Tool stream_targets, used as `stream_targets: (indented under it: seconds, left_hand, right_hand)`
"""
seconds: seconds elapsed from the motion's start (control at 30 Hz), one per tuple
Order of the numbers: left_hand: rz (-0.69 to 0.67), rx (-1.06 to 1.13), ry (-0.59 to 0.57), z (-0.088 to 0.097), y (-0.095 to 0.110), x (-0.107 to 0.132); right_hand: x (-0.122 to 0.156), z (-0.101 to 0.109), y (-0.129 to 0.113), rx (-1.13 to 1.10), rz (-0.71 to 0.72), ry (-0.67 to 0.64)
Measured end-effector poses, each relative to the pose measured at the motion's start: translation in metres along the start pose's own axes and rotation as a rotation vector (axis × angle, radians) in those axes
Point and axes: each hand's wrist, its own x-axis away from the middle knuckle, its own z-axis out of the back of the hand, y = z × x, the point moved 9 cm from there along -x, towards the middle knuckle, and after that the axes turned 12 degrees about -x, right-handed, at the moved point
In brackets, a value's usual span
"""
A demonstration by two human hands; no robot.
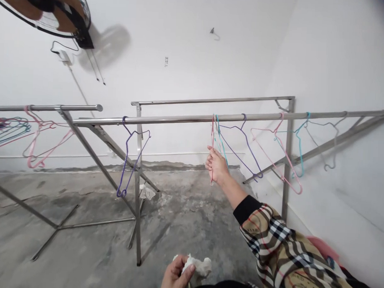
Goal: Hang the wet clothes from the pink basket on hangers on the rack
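Observation:
Out in front, my right hand point(217, 165) has its fingers closed round a red-pink hanger point(212, 132) that hangs from the metal rail point(180, 119). Just beside it a turquoise hanger point(222, 141) hangs nearly edge-on, partly behind my hand. A purple hanger point(250, 150) is a little to the right. Low in the view, my left hand point(176, 278) pinches a crumpled white piece, tissue or cloth point(200, 266), between thumb and fingers. Farther left on the same rail hangs another purple hanger point(127, 158).
Pink point(289, 160), turquoise point(299, 143) and grey hangers point(333, 140) hang at the right. A second rail point(73, 108) at the left bears several hangers. Metal legs point(137, 226) stand on the concrete floor point(94, 245). A wall fan point(52, 9) is upper left; a pink container point(323, 247) sits lower right.

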Motion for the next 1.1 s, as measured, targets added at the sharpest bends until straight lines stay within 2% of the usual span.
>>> stream_targets:
  seconds: [0.1, 0.23, 0.4, 0.57, 0.63, 0.77, 0.9, 1.0, 1.1]
  left_hand:
    - [-0.013, -0.024, -0.047, -0.014, 0.002, -0.002]
    - [0.001, -0.038, -0.031, -0.025, 0.007, -0.004]
    - [0.032, -0.082, -0.129, -0.048, 0.014, -0.007]
    - [0.031, -0.025, -0.057, -0.059, 0.019, -0.006]
    - [0.03, -0.008, -0.069, -0.064, 0.019, -0.006]
    - [0.043, -0.029, -0.138, -0.072, 0.017, -0.008]
    - [0.05, -0.049, -0.131, -0.071, 0.015, -0.009]
    - [0.053, -0.042, -0.093, -0.07, 0.01, -0.009]
    - [0.047, -0.028, -0.081, -0.07, 0.004, -0.007]
  right_hand:
    - [-0.006, 0.031, -0.037, 0.002, 0.054, 0.046]
    - [-0.015, 0.074, -0.09, 0.003, 0.122, 0.109]
    - [-0.027, 0.127, -0.154, 0.027, 0.198, 0.168]
    - [-0.037, 0.171, -0.208, 0.159, 0.246, 0.243]
    - [-0.039, 0.185, -0.227, 0.196, 0.268, 0.273]
    - [-0.044, 0.207, -0.257, 0.285, 0.302, 0.323]
    - [-0.049, 0.22, -0.277, 0.443, 0.383, 0.387]
    - [-0.05, 0.223, -0.289, 0.611, 0.5, 0.445]
    - [-0.041, 0.215, -0.3, 0.839, 0.692, 0.458]
